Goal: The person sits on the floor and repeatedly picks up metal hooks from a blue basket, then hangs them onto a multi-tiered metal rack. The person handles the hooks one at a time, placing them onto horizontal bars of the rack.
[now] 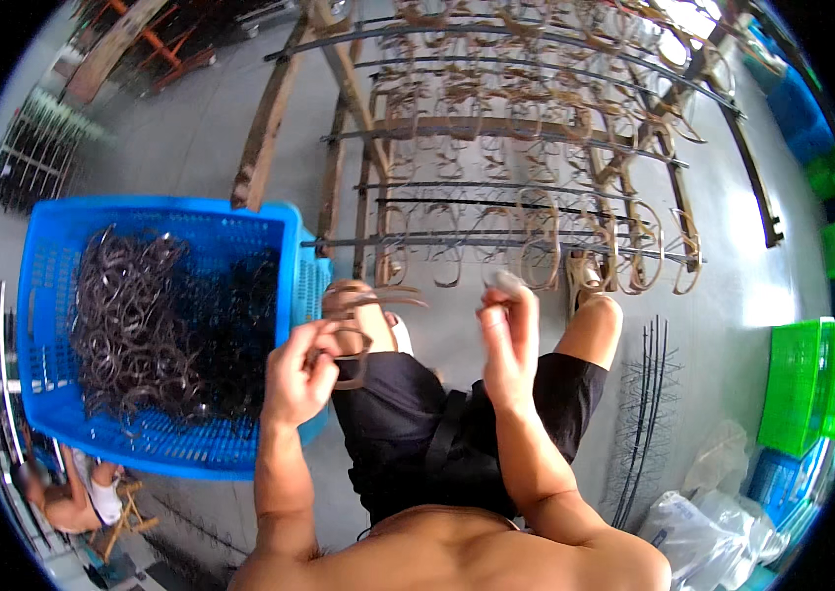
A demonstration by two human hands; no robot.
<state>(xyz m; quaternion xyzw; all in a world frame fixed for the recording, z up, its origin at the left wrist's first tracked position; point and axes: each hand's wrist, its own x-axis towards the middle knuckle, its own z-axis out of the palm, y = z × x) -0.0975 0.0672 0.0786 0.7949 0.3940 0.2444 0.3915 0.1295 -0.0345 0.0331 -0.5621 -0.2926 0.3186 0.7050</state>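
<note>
My left hand (296, 380) is shut on a brown eyeglass frame (351, 383); one rim shows below the fingers and the temples point toward the rack. My right hand (507, 347) is raised above my lap with its fingers curled together. Something pale grey (504, 282) covers or sits at its fingertips; blur hides whether the fingers hold anything. Left of my left hand stands a blue plastic crate (159, 205) heaped with dark brown eyeglass frames (133, 332). Before me, a wooden rack (262, 140) carries metal rods (484, 242) hung with brown frames (547, 244).
Wire-pronged rods (643, 428) lie on the grey floor at right, near clear plastic bags (705, 528) and green crates (794, 388). Another person (67, 502) sits on a stool (118, 524) at lower left. My knees flank the space below my hands.
</note>
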